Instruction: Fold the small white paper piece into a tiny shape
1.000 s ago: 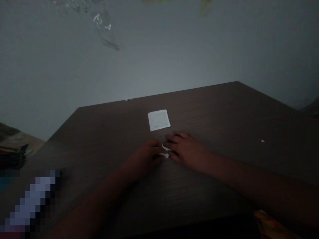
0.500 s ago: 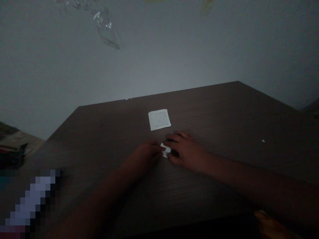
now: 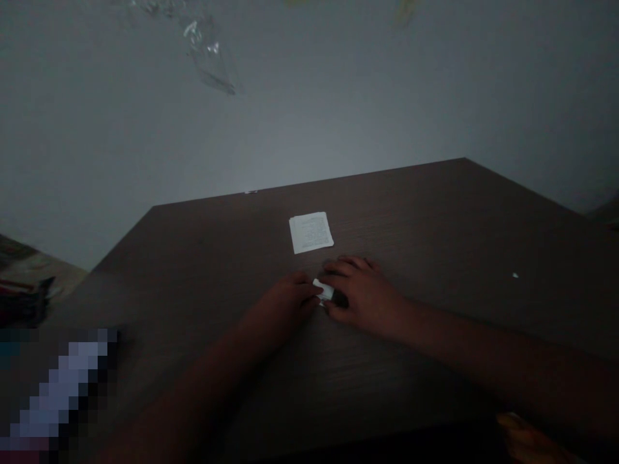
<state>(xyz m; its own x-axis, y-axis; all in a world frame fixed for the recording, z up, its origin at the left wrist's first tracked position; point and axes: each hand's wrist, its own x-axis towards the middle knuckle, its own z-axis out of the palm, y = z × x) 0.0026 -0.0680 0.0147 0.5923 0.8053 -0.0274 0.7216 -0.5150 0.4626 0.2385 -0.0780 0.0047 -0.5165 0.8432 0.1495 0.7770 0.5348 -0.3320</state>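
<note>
My left hand and my right hand meet on a dark wooden table. Between their fingertips sits a small folded white paper piece, pressed down against the tabletop. Both hands have fingers curled and pinched onto it, and most of the piece is hidden under them. A flat white square paper with faint print lies just beyond the hands, apart from them.
A grey wall rises right behind the table's far edge, with a strip of clear tape stuck on it. A tiny white scrap lies to the right. Dark clutter sits off the left edge.
The small paper piece has been folded tighter between the fingertips; the hands have closed in slightly. The square paper has stayed put.
</note>
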